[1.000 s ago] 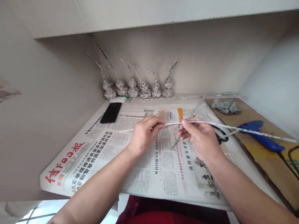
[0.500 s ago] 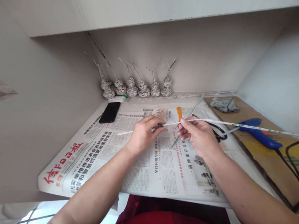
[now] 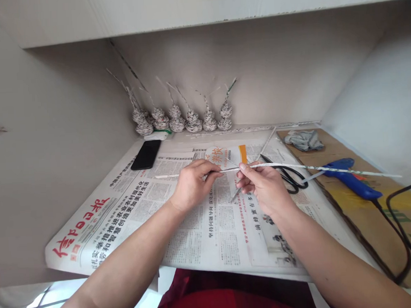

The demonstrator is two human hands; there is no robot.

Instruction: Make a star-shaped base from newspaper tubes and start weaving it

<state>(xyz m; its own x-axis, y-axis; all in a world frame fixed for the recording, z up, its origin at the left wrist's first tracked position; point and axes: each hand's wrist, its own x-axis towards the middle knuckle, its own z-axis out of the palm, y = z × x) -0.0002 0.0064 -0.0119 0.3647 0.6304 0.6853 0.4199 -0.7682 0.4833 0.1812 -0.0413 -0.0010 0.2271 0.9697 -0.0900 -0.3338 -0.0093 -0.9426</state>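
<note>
A long, thin rolled-newspaper stick [image 3: 332, 169] runs level across both hands, its free end reaching far to the right. My left hand [image 3: 195, 182] pinches its left part between thumb and fingers. Close by, my right hand [image 3: 263, 185] grips the same stick between thumb and index finger. Other thin paper sticks [image 3: 268, 141] cross at the right fingers, slanting up and down from them; whether they are joined there is hidden. Black-handled scissors [image 3: 299, 184] lie just behind the right hand, partly covered by it.
Newspaper [image 3: 126, 224] covers the tabletop. Several woven paper gourds [image 3: 193, 121] line the back, near a black phone [image 3: 145, 154]. On cardboard [image 3: 349, 224] at right rest a blue glue gun [image 3: 356, 182] with its cord and a crumpled grey cloth [image 3: 304, 140]. A shelf [image 3: 217, 9] overhangs.
My left fingers have closed more tightly round the stick. The stick's right end has dropped clear of the cord and swung slightly. The camera view has shifted a little.
</note>
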